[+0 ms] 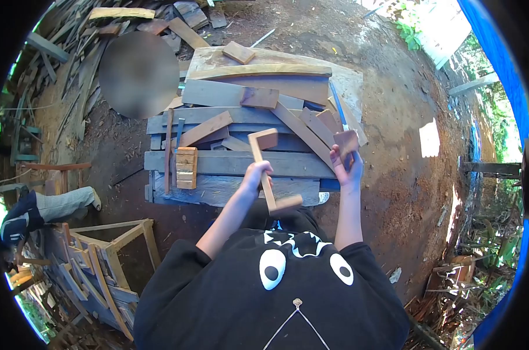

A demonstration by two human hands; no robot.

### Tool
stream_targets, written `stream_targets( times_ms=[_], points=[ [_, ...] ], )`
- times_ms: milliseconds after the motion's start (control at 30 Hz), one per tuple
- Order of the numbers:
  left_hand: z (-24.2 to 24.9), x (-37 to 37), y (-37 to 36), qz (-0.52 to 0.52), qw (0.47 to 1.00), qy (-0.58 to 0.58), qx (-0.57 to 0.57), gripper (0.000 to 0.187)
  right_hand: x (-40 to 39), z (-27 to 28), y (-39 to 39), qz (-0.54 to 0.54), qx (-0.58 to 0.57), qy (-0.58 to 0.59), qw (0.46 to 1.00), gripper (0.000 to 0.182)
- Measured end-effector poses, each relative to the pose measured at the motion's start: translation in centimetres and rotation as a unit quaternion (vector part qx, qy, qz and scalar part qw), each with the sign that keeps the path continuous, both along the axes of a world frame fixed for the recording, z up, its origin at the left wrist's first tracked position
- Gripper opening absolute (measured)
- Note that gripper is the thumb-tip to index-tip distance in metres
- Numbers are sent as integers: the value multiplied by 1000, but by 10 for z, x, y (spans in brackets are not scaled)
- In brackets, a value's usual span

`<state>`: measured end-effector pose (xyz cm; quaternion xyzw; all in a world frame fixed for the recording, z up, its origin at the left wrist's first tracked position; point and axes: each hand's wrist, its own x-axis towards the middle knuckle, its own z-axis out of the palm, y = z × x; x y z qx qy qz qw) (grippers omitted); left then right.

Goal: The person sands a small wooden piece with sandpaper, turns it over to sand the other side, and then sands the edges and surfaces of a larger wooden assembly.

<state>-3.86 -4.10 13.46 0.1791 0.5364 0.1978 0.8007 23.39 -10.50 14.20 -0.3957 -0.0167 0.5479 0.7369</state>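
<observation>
My left hand [256, 175] is closed around the long bar of a U-shaped wooden piece [256, 149], held upright over the near edge of the workbench [241, 189]. Short wooden arms stick out to the right at its top and bottom ends. To the right, my right hand [349, 169] grips a small brown wooden block [347, 141] between thumb and fingers, raised near the bench's right side. The block and the U-shaped piece are apart. Just behind my right hand, a long blue strip or handle [338, 104] lies slanting on the bench.
Loose boards [241, 163] and a small bundle of wooden blocks [186, 168] lie on the bench. Scrap wood [72, 70] is heaped at upper left beside a blurred round patch [139, 74]. Another person's striped trouser leg [66, 205] and a wooden frame [116, 256] are at left.
</observation>
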Motion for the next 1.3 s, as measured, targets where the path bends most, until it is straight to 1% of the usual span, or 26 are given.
stream_targets(
  times_ms=[33, 100, 167, 200, 233, 300, 333, 400, 433, 467, 500, 533, 633, 700, 733, 767, 833, 867, 967, 1033, 1067, 1100, 1167, 1200, 1233, 1300],
  points=[
    [-1, -2, 6, 46, 998, 6, -36, 24, -2, 0, -4, 18, 43, 35, 998, 59],
    [-22, -12, 22, 111, 988, -31, -101, 23, -7, 5, -11, 51, 116, 105, 986, 67],
    [-35, -22, 40, 154, 979, -21, -135, 30, -19, 18, -15, 79, 176, 176, 965, 75],
    [-41, -27, 48, 159, 979, -17, -124, 32, -23, 18, -16, 95, 206, 200, 953, 85],
    [-35, -30, 56, 163, 980, -14, -112, 34, -26, 20, -19, 103, 209, 191, 954, 86],
    [-97, -41, 86, 170, 982, 66, -57, 39, -32, 26, -23, 118, 214, 172, 954, 90],
    [-117, -46, 99, 185, 976, 112, -24, 45, -35, 29, -25, 119, 217, 179, 952, 90],
    [-114, -47, 122, 201, 949, 238, 41, 52, -41, 32, -29, 120, 224, 193, 948, 89],
    [-106, -44, 131, 207, 927, 306, 70, 54, -42, 32, -32, 112, 215, 196, 950, 85],
    [-115, -46, 145, 195, 918, 334, 87, 62, -42, 31, -35, 104, 206, 198, 953, 82],
    [-125, -48, 156, 183, 908, 362, 104, 70, -42, 31, -37, 96, 196, 200, 955, 78],
    [-110, -43, 161, 189, 896, 394, 80, 84, -41, 30, -40, 94, 167, 177, 965, 74],
    [-108, -42, 182, 167, 881, 433, 93, 82, -38, 29, -49, 88, 83, 109, 987, 64],
    [-129, -45, 195, 147, 872, 453, 114, 87, -37, 23, -59, 81, 29, 68, 994, 60],
    [-131, -45, 198, 143, 871, 452, 128, 87, -38, 20, -63, 69, -5, 3, 998, 54],
    [-134, -44, 200, 140, 870, 451, 141, 88, -37, 14, -69, 52, -50, -31, 997, 51],
    [-141, -45, 201, 132, 865, 437, 208, 86, -35, 6, -77, 18, -144, -98, 985, 47],
    [-144, -46, 201, 127, 861, 429, 241, 85, -36, 5, -78, 0, -152, -107, 983, 45],
    [-155, -47, 201, 164, 893, 338, 246, 71, -43, 5, -79, -47, -176, -121, 976, 42],
    [-164, -52, 206, 252, 932, 162, 203, 59, -48, 7, -76, -69, -186, -111, 974, 45],
    [-170, -55, 208, 293, 937, 72, 177, 55, -48, 3, -77, -73, -192, -106, 973, 44],
    [-177, -57, 210, 302, 937, 99, 142, 52, -47, -3, -78, -76, -199, -101, 972, 44],
    [-170, -55, 209, 319, 933, 151, 71, 49, -51, -2, -77, -91, -215, -103, 967, 42],
    [-200, -63, 217, 271, 907, 295, 127, 49, -56, 2, -74, -104, -224, -108, 963, 42],
    [-191, -62, 212, 263, 893, 341, 131, 50, -59, 4, -70, -116, -231, -115, 959, 41],
    [-149, -58, 196, 244, 859, 430, 136, 51, -58, -5, -70, -128, -243, -151, 950, 40]
  ],
)
